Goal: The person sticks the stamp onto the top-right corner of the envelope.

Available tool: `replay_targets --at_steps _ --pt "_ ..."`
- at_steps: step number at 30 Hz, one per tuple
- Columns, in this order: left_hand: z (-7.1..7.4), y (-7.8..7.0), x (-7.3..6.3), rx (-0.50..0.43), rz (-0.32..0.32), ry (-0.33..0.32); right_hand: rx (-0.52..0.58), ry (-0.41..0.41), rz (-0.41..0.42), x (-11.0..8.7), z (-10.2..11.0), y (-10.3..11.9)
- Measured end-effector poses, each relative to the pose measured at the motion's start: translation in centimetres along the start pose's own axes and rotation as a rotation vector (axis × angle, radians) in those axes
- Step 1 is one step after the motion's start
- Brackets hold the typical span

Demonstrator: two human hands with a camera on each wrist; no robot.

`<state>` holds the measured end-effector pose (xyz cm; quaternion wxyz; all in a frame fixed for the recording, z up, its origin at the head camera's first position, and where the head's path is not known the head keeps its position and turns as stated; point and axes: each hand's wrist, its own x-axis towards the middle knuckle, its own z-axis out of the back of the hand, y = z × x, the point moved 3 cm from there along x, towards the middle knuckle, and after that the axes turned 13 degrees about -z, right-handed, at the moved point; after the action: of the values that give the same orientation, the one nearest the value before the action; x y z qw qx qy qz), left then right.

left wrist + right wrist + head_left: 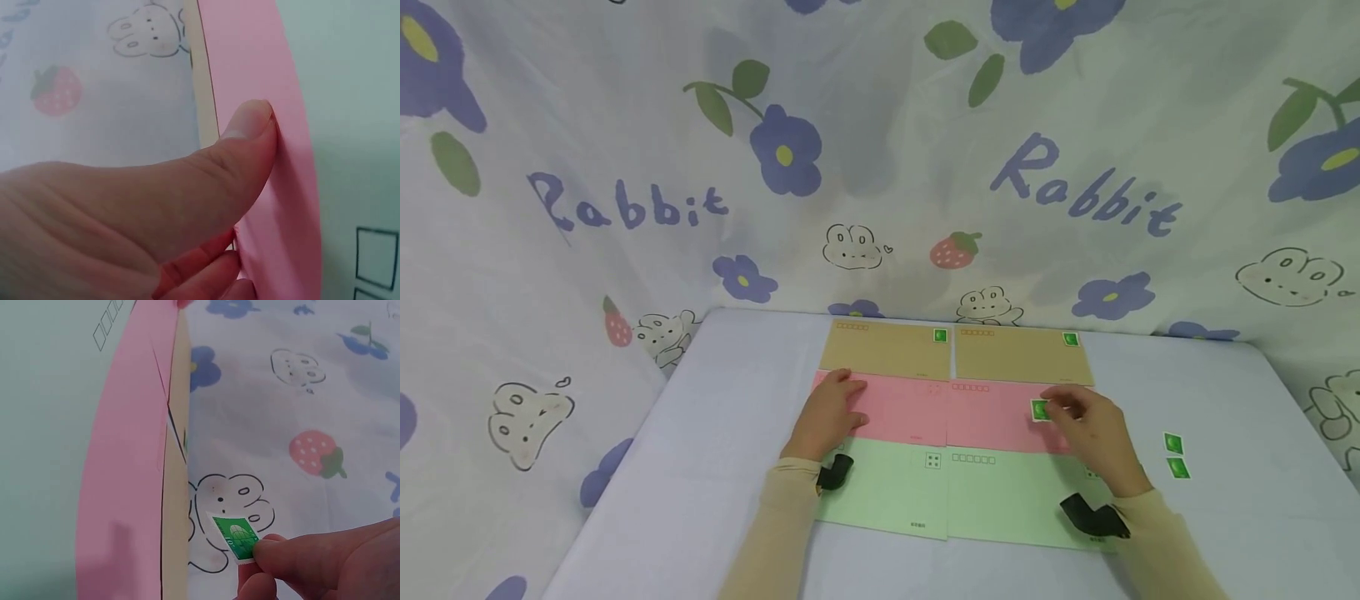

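Observation:
My right hand [1090,425] pinches a green postage stamp [1040,409] between thumb and fingertips, over the right pink envelope [988,417]. In the right wrist view the stamp [236,539] is tilted, its white edge showing. My left hand [831,414] rests on the left pink envelope [898,412], fingers spread near its left end. The left wrist view shows the thumb [250,119] lying against the pink paper, the other fingers partly hidden beneath it.
Two tan envelopes [887,350] at the back each bear a green stamp [940,336]. Green envelopes [880,487] lie in front, with printed stamp boxes. Two loose stamps [1173,443] lie on the white table [1240,533] at right. A patterned curtain [880,167] hangs behind.

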<state>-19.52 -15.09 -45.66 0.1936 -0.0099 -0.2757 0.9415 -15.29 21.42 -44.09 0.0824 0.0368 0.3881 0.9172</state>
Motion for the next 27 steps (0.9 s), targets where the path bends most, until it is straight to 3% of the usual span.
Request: replay_targets --at_steps 27 --pt "0.1 0.0 -0.1 0.039 0.006 0.044 0.06 0.054 -0.058 0.7 -2.4 2.4"
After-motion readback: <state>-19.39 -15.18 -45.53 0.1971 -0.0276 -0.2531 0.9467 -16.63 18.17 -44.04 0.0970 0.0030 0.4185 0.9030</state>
